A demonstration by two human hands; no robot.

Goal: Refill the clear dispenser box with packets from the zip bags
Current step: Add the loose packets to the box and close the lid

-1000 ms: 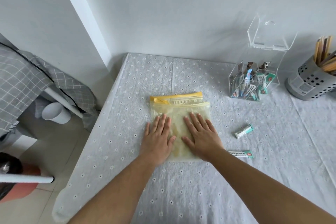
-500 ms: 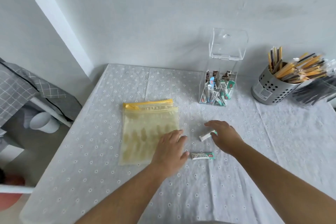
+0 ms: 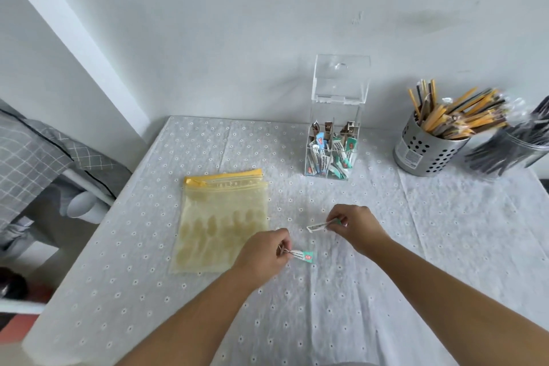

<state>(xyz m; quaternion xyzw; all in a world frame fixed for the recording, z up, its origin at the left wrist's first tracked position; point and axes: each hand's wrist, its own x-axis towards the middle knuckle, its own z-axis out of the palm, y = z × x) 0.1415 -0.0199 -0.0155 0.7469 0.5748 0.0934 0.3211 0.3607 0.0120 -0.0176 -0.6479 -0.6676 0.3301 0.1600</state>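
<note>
The left hand (image 3: 264, 252) pinches one end of a small packet (image 3: 301, 255), whose green end points right, its long axis running across the table (image 3: 445, 246) and slightly down to the right. The right hand (image 3: 355, 224) grips a second packet (image 3: 319, 226) by its right end; the pale free end sticks out to the left, tilted a little downward. Whether either packet still touches the cloth is hard to judge from this angle. The two hands are near each other but apart. Just left of the left hand lie flat yellowish zip bags (image 3: 222, 223), stacked, yellow zip strips toward the wall, their contents unclear. Beyond the hands stands the clear dispenser box (image 3: 334, 134), lid raised, with packets jumbled in its lower part. To its right a perforated metal holder (image 3: 424, 148) carries sticks in yellow and brown wrappers, and a second container (image 3: 511, 148) of dark items is blurred and cut off by the frame edge
</note>
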